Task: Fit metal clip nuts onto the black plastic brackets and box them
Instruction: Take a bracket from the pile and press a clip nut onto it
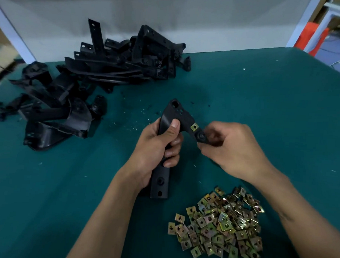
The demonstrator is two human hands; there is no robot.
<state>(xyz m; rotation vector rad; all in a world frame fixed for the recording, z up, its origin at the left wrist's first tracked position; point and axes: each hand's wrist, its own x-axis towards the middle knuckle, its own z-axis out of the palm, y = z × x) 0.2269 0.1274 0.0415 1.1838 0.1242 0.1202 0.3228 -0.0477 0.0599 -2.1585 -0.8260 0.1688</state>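
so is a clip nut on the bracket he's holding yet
On: one clip nut sits clipped over the held bracket edge near the right hand; left hand grips the bracket's bar.

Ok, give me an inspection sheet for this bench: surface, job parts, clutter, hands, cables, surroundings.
Surface: green cloth-covered table.
Job's things: long black plastic bracket held upright-ish above the table, one brass-coloured metal clip nut already fitted on its right arm; heap of loose clip nuts near right; pile of black brackets far left.
Clutter: small shavings and black crumbs scattered mid-table.
Grippers: left hand grips the bracket's shaft; right hand pinches the bracket's right arm tip.
Cables: nothing seen.
Surroundings: grey wall panel behind; white frame and orange object far right. No box seen.
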